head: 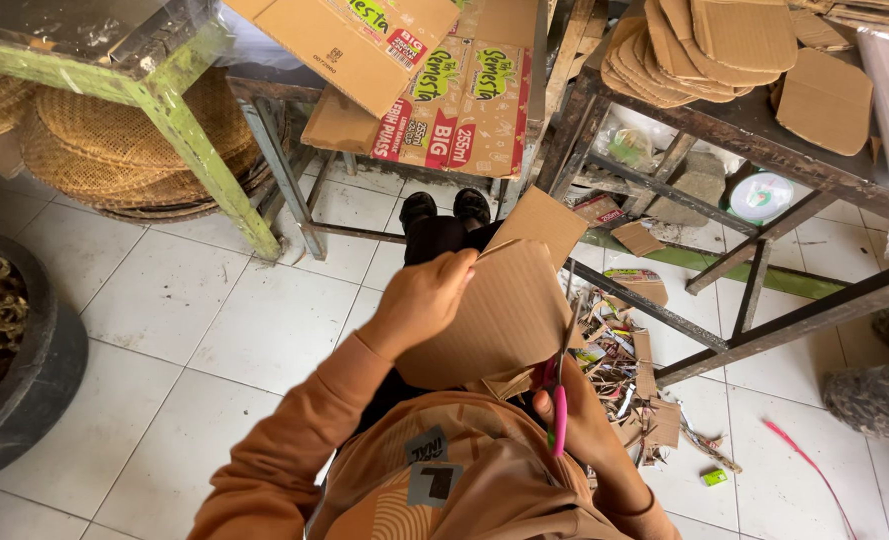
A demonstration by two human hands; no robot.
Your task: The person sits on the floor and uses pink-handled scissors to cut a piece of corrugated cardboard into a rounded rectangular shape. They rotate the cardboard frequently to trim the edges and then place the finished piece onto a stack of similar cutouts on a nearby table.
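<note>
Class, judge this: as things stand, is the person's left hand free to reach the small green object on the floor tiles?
Probably not: the left hand grips the cardboard sheet, and the green object lies on the far right, beyond the right hand holding pink-handled scissors.

Two hands (420,300), one scissors (561,390), one cardboard sheet (500,315).

- Left hand (427,297) grips a cardboard sheet (495,315) at centre.
- Right hand (565,405) works pink-handled scissors (561,390) at its five-o'clock edge.
- Cardboard scraps (630,375) litter the floor at three o'clock.
</note>
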